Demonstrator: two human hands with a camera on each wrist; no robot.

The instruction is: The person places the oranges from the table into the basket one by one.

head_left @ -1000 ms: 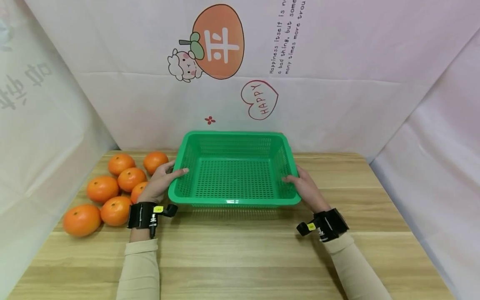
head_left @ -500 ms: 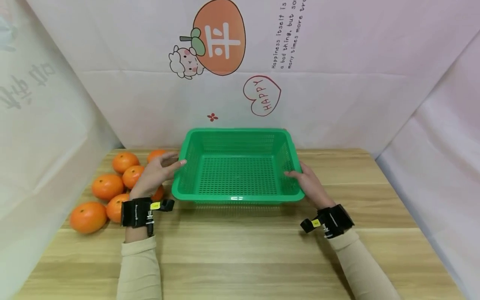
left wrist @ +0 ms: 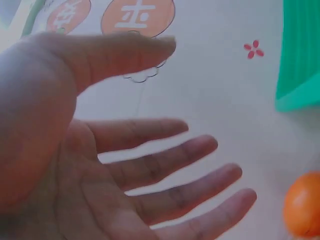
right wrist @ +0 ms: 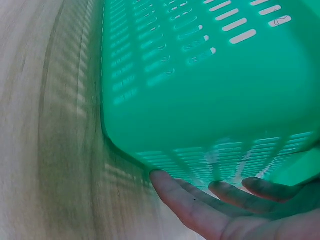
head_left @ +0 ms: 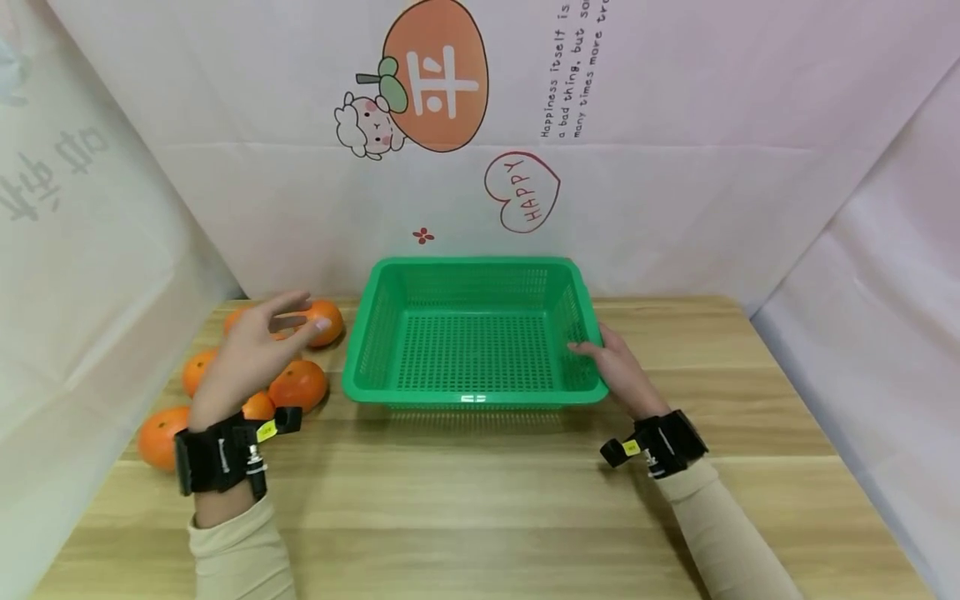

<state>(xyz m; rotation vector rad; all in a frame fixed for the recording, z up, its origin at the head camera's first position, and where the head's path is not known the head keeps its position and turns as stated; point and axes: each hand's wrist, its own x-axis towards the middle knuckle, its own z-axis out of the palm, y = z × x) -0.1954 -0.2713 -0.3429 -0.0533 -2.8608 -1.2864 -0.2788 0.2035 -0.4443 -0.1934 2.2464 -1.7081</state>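
A green plastic basket (head_left: 472, 397) with slotted walls and nothing inside sits at the middle back of the table. My right hand (head_left: 622, 367) grips its right rim, thumb over the inside. In the right wrist view the fingertips (right wrist: 162, 180) lie along the outside of the slotted wall (right wrist: 210, 95). To the left, my left hand (head_left: 247, 354) is over several mandarins (head_left: 298, 386), partly hiding them. Its fingers are spread and hold nothing. The left wrist view shows the bare palm (left wrist: 95, 190), one mandarin (left wrist: 304, 206) at lower right and the basket's corner above it.
The wooden table (head_left: 480, 508) ends at a white printed cloth (head_left: 675, 208) hanging behind it. More cloth hangs along the left and right sides. A mandarin (head_left: 324, 323) lies just left of the basket.
My left hand has let go of the basket's left rim and moved left over the mandarins. The right hand keeps its grip, and the basket stays about where it was.
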